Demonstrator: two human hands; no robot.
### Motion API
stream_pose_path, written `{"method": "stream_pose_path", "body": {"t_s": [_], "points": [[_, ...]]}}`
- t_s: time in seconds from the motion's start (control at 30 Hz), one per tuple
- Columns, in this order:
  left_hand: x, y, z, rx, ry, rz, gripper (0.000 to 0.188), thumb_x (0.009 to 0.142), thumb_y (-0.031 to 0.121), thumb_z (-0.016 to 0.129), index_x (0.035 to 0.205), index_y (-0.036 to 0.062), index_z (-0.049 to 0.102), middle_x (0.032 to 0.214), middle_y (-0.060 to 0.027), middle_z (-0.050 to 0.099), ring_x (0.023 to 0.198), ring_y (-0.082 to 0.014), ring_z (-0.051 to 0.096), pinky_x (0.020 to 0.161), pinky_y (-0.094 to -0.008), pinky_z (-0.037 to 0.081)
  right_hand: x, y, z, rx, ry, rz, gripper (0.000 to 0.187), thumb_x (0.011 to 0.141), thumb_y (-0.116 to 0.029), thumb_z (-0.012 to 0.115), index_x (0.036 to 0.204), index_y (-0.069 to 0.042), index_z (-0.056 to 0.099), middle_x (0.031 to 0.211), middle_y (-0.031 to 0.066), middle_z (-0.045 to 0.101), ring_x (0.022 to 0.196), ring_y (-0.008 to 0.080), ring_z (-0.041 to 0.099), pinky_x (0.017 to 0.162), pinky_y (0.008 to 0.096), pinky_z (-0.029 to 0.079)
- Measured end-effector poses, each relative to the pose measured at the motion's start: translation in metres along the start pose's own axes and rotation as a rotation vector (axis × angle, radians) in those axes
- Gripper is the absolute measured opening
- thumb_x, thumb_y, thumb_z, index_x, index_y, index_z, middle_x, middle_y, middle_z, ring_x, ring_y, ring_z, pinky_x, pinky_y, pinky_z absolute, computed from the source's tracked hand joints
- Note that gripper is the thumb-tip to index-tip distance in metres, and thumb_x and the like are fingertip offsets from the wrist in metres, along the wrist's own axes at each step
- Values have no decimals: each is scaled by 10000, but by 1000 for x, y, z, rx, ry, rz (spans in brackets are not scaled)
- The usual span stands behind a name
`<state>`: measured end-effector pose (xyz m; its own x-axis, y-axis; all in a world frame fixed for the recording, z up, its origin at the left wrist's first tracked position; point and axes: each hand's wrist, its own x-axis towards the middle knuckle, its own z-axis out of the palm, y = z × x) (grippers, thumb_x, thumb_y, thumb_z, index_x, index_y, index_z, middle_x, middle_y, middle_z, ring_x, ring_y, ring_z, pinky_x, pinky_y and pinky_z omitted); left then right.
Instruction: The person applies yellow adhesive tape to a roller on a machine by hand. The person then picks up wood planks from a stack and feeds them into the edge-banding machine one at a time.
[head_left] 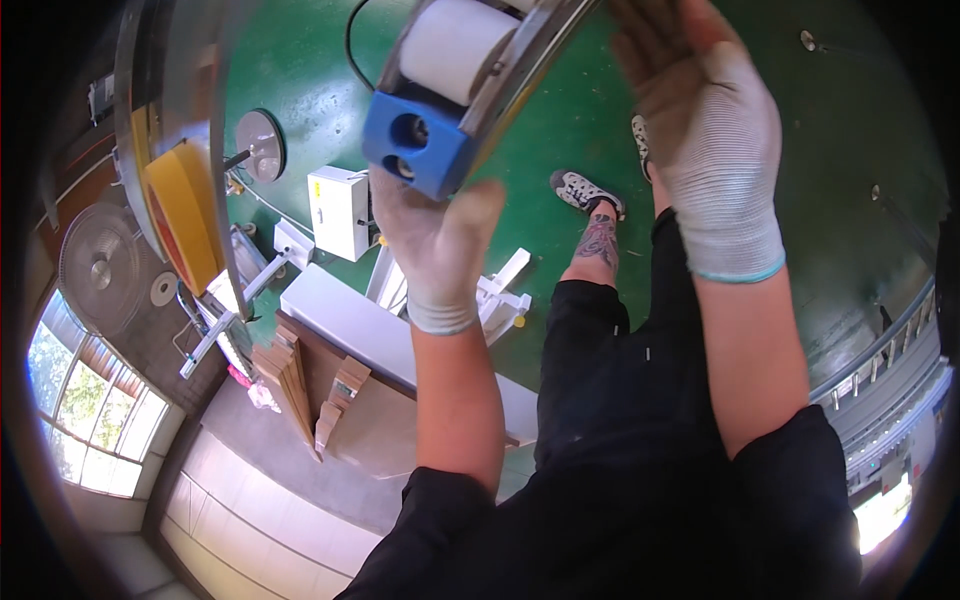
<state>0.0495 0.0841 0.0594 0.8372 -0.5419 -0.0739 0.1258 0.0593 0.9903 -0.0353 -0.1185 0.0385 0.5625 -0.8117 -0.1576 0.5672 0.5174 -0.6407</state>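
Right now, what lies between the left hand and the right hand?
In the head view, a slanted metal bar carrying a white roll crosses between the left hand, under the blue block, and the right hand.

A green painted floor [560,120] fills the room. A white control box [338,212] stands on it beside a long white bench [350,325], with stacked wooden pieces [290,375] close by. Daylight enters through windows [85,415] at the left, beneath a round fan [98,268].

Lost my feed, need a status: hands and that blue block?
Left hand under the blue block, touching it. Right hand open, beside the metal rail. White roller above block. Nothing blocking.
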Motion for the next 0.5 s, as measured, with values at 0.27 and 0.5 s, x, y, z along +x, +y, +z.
{"method": "stream_pose_path", "body": {"t_s": [0.27, 0.5], "points": [[6, 20, -3, -146, 80, -174, 1147, 852, 944, 445, 1578, 56, 469, 1556, -158, 543, 1467, -332, 444, 1281, -495, 213, -36, 4, 29, -1322, -821, -411, 159, 863, -88, 696, 1016, -124, 714, 917, 90, 667, 866, 353, 682, 715, 477, 534], [17, 8, -8, -274, -14, -49, 1056, 959, 884, 256, 1468, 17, 579, 1393, -138, 654, 1322, -277, 555, 1193, -449, 343, 8, -20, 21, -1354, -1032, -451, 248, 867, -8, 629, 1074, -70, 751, 1049, 122, 768, 928, 307, 738, 799, 410, 585]]}}
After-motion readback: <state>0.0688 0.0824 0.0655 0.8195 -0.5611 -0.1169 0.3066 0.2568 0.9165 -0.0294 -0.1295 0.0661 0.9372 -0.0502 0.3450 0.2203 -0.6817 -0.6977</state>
